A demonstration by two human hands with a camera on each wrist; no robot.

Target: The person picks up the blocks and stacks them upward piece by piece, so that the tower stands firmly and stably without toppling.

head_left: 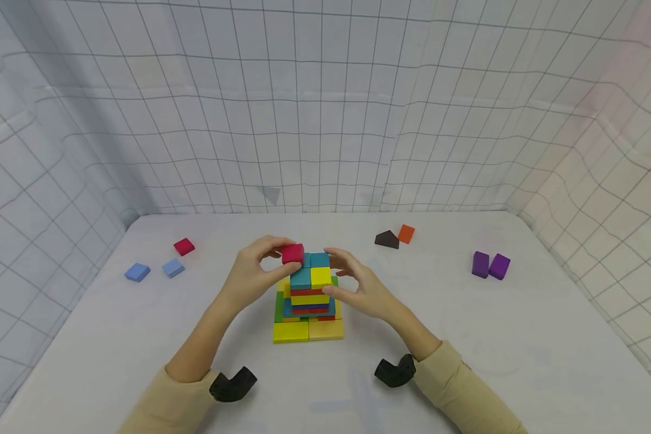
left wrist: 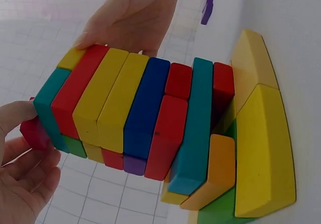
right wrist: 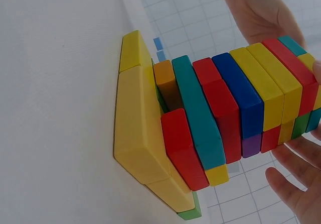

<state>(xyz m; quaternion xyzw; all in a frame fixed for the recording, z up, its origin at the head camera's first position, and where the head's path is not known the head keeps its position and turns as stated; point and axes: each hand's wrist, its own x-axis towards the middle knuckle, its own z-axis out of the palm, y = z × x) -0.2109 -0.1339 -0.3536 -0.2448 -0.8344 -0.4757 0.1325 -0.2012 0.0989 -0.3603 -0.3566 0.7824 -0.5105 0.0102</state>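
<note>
A tower of colored wooden blocks (head_left: 301, 279) rises at mid-table from a wider base of yellow blocks (head_left: 291, 333) and green ones. At its top left, my left hand (head_left: 248, 278) pinches a crimson block (head_left: 293, 254) between thumb and fingers. In the left wrist view this crimson block (left wrist: 36, 133) sits right beside the teal block (left wrist: 51, 94) of the top layer. My right hand (head_left: 367, 290) is around the tower's upper right side, its thumb at the top yellow block (head_left: 320, 277) and its relaxed fingers behind.
Two light blue blocks (head_left: 137, 272) and a red block (head_left: 184, 246) lie to the left. Beyond the tower to the right are a dark brown block (head_left: 387, 239) and an orange block (head_left: 406, 234). Two purple blocks (head_left: 480, 264) lie far right. Grid-patterned cloth walls (head_left: 325, 120) enclose the table.
</note>
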